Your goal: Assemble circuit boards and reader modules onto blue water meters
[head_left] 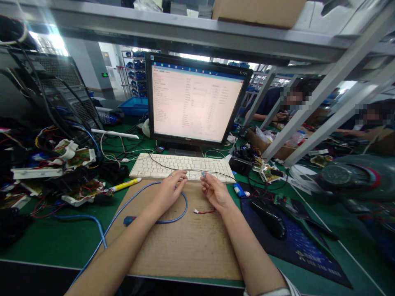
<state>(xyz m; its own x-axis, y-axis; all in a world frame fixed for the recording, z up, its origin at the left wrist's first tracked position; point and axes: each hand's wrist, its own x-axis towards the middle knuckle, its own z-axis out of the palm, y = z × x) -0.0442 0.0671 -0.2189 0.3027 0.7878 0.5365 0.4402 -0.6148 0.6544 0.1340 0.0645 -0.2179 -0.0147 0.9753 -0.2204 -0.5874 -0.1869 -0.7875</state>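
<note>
Above the far edge of a cardboard sheet (185,242), my left hand (170,190) is open, fingers stretched toward the keyboard (154,166), with nothing visible in it. My right hand (216,193) pinches a small grey-blue piece (203,174) between thumb and forefinger; it is too small to name. A short red and dark wire with a white plug (196,211) comes out by the right palm. Whether it joins the pinched piece is hidden. A blue cable (187,205) loops under my left forearm, its dark blue end piece (129,220) on the cardboard.
A monitor (197,102) stands behind the keyboard. Wired circuit boards (83,189) and a yellow marker (126,184) lie at left. At right are a black mouse (270,218) on a mouse pad (308,246) and a blue battery-like pack (239,190). Two people sit beyond the metal frame.
</note>
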